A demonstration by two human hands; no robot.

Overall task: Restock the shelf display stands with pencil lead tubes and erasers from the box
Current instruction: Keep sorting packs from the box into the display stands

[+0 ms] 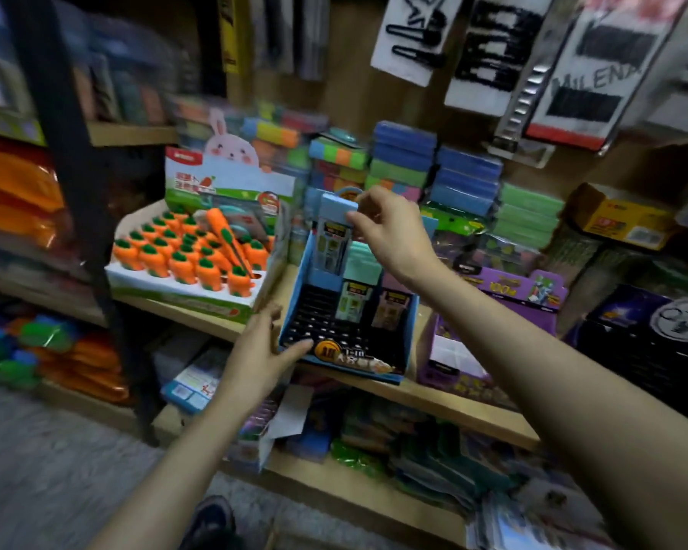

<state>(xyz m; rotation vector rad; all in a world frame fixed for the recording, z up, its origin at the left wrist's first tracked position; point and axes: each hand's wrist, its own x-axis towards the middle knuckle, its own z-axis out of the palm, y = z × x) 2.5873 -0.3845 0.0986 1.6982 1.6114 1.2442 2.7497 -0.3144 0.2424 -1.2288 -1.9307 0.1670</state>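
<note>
A blue display stand (294, 295) with a black slotted tray (314, 323) sits on the middle wooden shelf (445, 402). My right hand (390, 232) is shut on the top of a tall blue carded pack (334, 240) standing in the stand's back left. A mint green pack (354, 295) and a pink pack (390, 307) stand in the rows beside it. My left hand (263, 351) rests against the stand's front left corner, fingers spread. To the left stands a rabbit-topped display of orange carrot-shaped erasers (183, 256).
Stacks of coloured packs (402, 160) fill the shelf behind the stand. A purple box (493, 295) stands to the right, a yellow box (620, 220) and black boxes (652, 335) further right. Hair-clip cards (489, 53) hang above. A black shelf post (68, 152) rises at left.
</note>
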